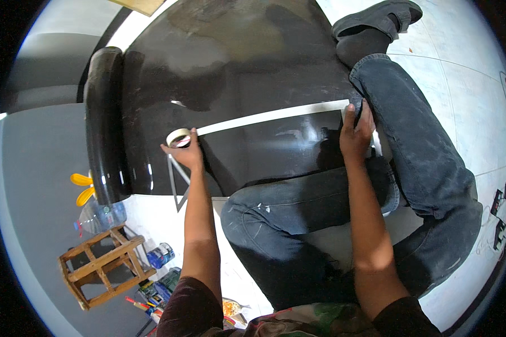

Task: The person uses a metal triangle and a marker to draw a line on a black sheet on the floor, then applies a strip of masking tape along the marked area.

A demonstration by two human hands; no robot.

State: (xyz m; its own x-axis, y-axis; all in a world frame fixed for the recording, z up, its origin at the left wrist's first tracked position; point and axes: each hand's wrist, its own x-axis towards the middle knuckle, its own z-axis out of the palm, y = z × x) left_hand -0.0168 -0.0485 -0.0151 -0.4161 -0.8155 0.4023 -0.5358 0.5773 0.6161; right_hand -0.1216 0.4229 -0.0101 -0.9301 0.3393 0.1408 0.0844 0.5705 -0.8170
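A roll of pale masking tape (pixel 178 136) stands in the grip of my left hand (pixel 189 151), its thumb and fingers closed about the roll. From there a long white strip of tape (pixel 270 117) runs right across a glossy black sheet (pixel 236 67). At the strip's right end my right hand (pixel 356 135) lies with its thumb on the tape and its fingers apart from the thumb, toward the sheet's edge. Just below my left hand is a thin grey angled piece (pixel 177 182), partly covered by my forearm.
The sheet's left end is a thick roll (pixel 104 126). Further down on the left are a yellow-handled tool (pixel 83 188), a clear plastic bottle (pixel 103 218), a wooden stool (pixel 104 264) and a blue can (pixel 161 255). My bent jeans leg (pixel 315 196) borders the sheet.
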